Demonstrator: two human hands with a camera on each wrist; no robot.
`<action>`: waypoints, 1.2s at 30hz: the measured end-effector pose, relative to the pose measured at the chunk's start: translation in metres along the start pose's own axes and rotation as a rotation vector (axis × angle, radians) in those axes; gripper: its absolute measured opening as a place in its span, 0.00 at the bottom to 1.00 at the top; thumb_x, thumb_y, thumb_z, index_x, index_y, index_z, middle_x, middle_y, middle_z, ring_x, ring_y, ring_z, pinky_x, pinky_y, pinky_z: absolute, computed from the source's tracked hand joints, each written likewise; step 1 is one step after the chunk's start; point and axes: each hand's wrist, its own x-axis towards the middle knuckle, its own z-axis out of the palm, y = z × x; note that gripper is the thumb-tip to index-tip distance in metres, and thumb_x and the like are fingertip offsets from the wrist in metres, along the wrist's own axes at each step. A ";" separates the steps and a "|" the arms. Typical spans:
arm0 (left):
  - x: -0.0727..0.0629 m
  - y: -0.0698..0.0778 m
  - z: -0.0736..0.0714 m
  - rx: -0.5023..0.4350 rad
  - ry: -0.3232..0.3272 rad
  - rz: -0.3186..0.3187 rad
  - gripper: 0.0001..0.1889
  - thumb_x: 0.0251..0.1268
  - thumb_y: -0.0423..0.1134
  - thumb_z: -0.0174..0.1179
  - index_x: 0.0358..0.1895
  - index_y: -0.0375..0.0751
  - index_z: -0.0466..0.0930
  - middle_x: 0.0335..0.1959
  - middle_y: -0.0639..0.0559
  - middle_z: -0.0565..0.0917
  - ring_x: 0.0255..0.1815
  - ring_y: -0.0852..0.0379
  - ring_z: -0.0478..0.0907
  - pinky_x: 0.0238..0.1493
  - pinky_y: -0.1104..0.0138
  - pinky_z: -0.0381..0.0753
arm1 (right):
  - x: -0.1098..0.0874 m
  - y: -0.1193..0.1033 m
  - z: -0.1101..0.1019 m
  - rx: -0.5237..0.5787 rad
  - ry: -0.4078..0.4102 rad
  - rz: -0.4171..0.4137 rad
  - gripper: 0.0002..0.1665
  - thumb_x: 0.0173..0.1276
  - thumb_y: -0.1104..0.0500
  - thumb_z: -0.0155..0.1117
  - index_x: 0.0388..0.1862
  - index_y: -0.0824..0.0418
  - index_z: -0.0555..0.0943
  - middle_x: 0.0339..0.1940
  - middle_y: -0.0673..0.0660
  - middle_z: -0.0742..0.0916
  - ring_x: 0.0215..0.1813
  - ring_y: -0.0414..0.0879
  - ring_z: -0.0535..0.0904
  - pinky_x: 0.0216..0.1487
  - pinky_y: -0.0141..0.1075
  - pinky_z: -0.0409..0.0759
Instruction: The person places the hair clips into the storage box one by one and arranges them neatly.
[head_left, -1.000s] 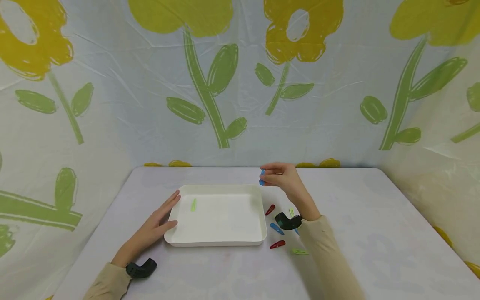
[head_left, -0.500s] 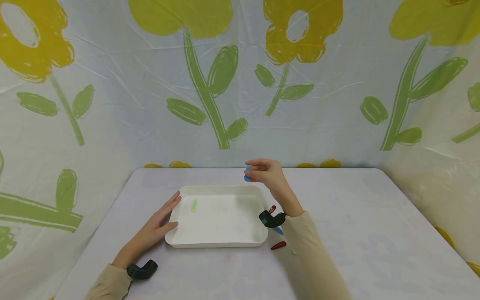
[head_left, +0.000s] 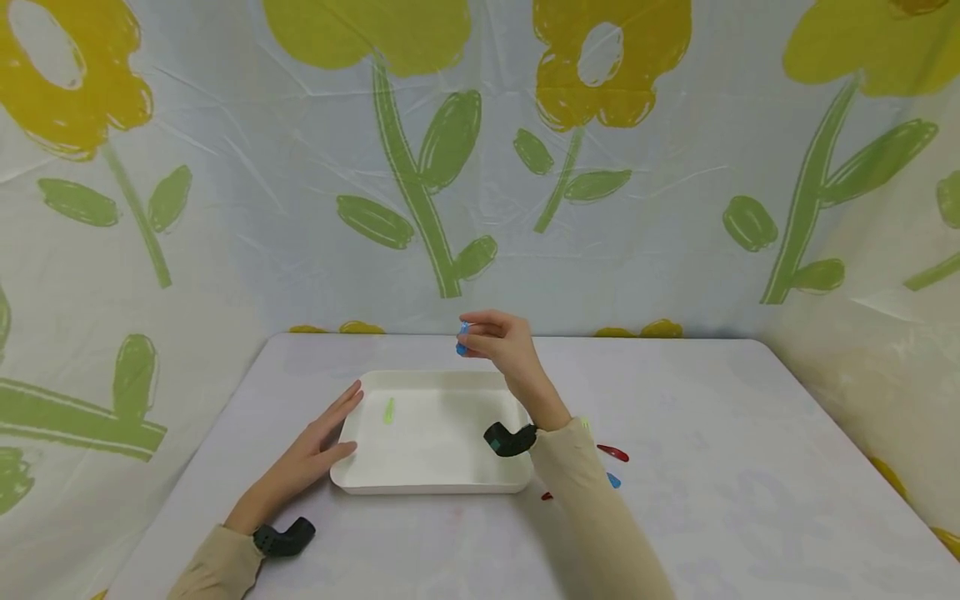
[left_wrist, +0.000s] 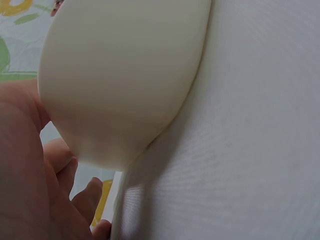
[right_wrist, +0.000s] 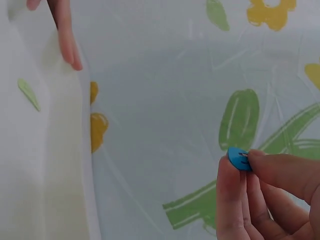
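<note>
A blue snap hair clip (head_left: 462, 338) is pinched between the thumb and fingers of my right hand (head_left: 513, 346), raised above the far edge of the white tray (head_left: 442, 458). In the right wrist view the clip (right_wrist: 240, 159) shows close up at the fingertips. My left hand (head_left: 309, 450) lies along the tray's left side, fingers extended and touching its rim. The left wrist view shows the tray's outer wall (left_wrist: 125, 75) beside that hand (left_wrist: 30, 170). One light green hair clip (head_left: 389, 411) lies inside the tray, toward its back left.
Right of the tray, a red hair clip (head_left: 613, 452) and a blue one (head_left: 614, 480) lie on the white table (head_left: 720, 467). My right sleeve (head_left: 592, 508) partly covers other clips there. A flower-printed cloth (head_left: 660, 250) hangs behind the table.
My right hand has moved left with the blue hair clip, from beyond the tray's right corner to above its far edge. My left hand stays in place at the tray.
</note>
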 end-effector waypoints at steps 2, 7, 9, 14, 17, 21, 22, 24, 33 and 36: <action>0.000 0.000 0.000 -0.003 -0.001 -0.001 0.38 0.69 0.30 0.58 0.79 0.38 0.52 0.81 0.44 0.46 0.81 0.56 0.39 0.69 0.83 0.40 | 0.001 0.002 0.005 0.010 0.001 -0.004 0.17 0.64 0.72 0.67 0.52 0.71 0.82 0.33 0.57 0.85 0.33 0.46 0.86 0.46 0.42 0.85; 0.000 0.001 0.000 0.002 0.000 0.014 0.37 0.69 0.29 0.58 0.78 0.35 0.52 0.81 0.42 0.46 0.81 0.53 0.40 0.69 0.82 0.41 | 0.004 0.010 0.018 0.057 0.009 0.001 0.17 0.64 0.72 0.66 0.52 0.72 0.81 0.31 0.54 0.85 0.33 0.45 0.85 0.45 0.41 0.85; 0.000 0.001 0.000 0.006 0.000 0.021 0.37 0.69 0.29 0.58 0.78 0.34 0.52 0.81 0.40 0.46 0.81 0.51 0.40 0.69 0.82 0.41 | 0.005 0.014 0.023 0.080 0.017 0.007 0.16 0.64 0.73 0.66 0.52 0.72 0.82 0.30 0.53 0.84 0.32 0.44 0.85 0.44 0.40 0.85; 0.000 0.002 0.000 0.008 0.005 0.019 0.37 0.68 0.29 0.59 0.78 0.36 0.53 0.81 0.41 0.47 0.81 0.48 0.41 0.69 0.82 0.41 | 0.007 0.025 0.035 0.122 0.017 -0.007 0.16 0.65 0.73 0.65 0.52 0.72 0.81 0.30 0.52 0.84 0.31 0.42 0.85 0.42 0.38 0.86; 0.000 0.002 0.000 0.007 0.008 0.013 0.37 0.68 0.29 0.59 0.78 0.36 0.53 0.81 0.41 0.47 0.81 0.48 0.41 0.69 0.83 0.41 | 0.008 0.032 0.042 0.137 0.007 -0.015 0.16 0.65 0.73 0.65 0.52 0.73 0.81 0.30 0.52 0.83 0.31 0.42 0.85 0.42 0.38 0.86; 0.000 0.001 0.001 0.015 0.005 0.001 0.37 0.69 0.30 0.59 0.78 0.34 0.53 0.81 0.42 0.47 0.81 0.51 0.41 0.69 0.83 0.41 | 0.009 0.043 0.049 0.142 0.005 0.005 0.16 0.64 0.74 0.65 0.52 0.72 0.82 0.29 0.51 0.84 0.31 0.42 0.85 0.42 0.38 0.86; 0.000 0.000 0.001 0.018 0.006 -0.003 0.37 0.69 0.30 0.59 0.78 0.34 0.53 0.81 0.42 0.47 0.81 0.51 0.41 0.69 0.83 0.41 | 0.009 0.046 0.051 0.142 0.005 0.013 0.16 0.64 0.73 0.66 0.52 0.72 0.82 0.29 0.51 0.84 0.32 0.42 0.85 0.43 0.38 0.86; 0.000 0.000 0.000 0.024 0.007 -0.008 0.37 0.69 0.30 0.59 0.78 0.35 0.53 0.81 0.42 0.47 0.81 0.52 0.41 0.69 0.83 0.41 | 0.010 0.052 0.054 0.147 0.004 0.031 0.16 0.64 0.73 0.66 0.52 0.72 0.81 0.29 0.52 0.85 0.32 0.42 0.85 0.43 0.38 0.86; 0.000 -0.003 0.000 0.015 0.007 -0.010 0.37 0.68 0.30 0.58 0.78 0.35 0.53 0.81 0.45 0.47 0.81 0.59 0.41 0.69 0.83 0.41 | 0.006 0.073 0.063 0.179 0.001 0.117 0.17 0.63 0.74 0.66 0.52 0.74 0.81 0.29 0.53 0.88 0.31 0.43 0.85 0.41 0.37 0.86; 0.000 -0.003 0.000 0.016 0.005 0.002 0.37 0.69 0.30 0.58 0.78 0.35 0.53 0.81 0.44 0.47 0.81 0.59 0.41 0.69 0.83 0.41 | 0.007 0.078 0.066 0.182 0.003 0.151 0.17 0.63 0.74 0.66 0.52 0.74 0.80 0.30 0.55 0.88 0.30 0.43 0.86 0.40 0.36 0.86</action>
